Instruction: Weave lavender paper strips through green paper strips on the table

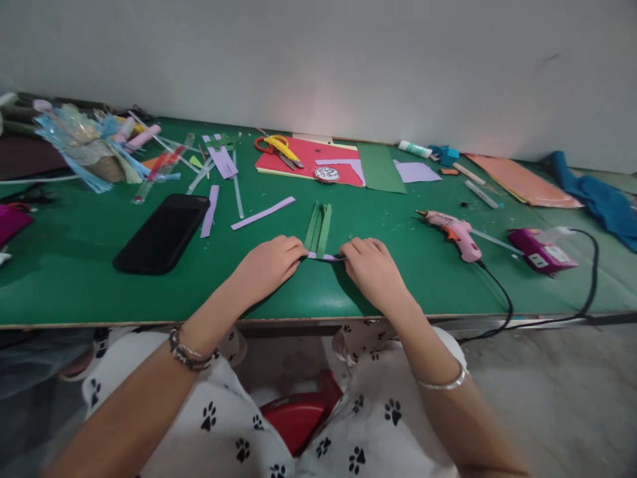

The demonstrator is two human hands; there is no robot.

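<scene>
A narrow purple paper strip (322, 257) runs crosswise near the table's front edge, under the lower ends of upright green paper strips (323, 229). At its left end my left hand (276, 265) pinches it, fingers closed. My right hand (371, 269) is closed on the other end, fingertips bent down to the tabletop. The fingertips partly hide both ends of the strip. Beyond my left hand lies a loose purple paper strip (263, 213). Another short purple strip (210, 211) rests beside a black phone (164, 232).
A pink glue gun (455, 234) lies to the right, its cord trailing over the table edge past a purple box (541, 251). Yellow scissors (281, 151) rest on red paper (308, 154) at the back. A wrapped bundle (102, 149) and scraps occupy the left.
</scene>
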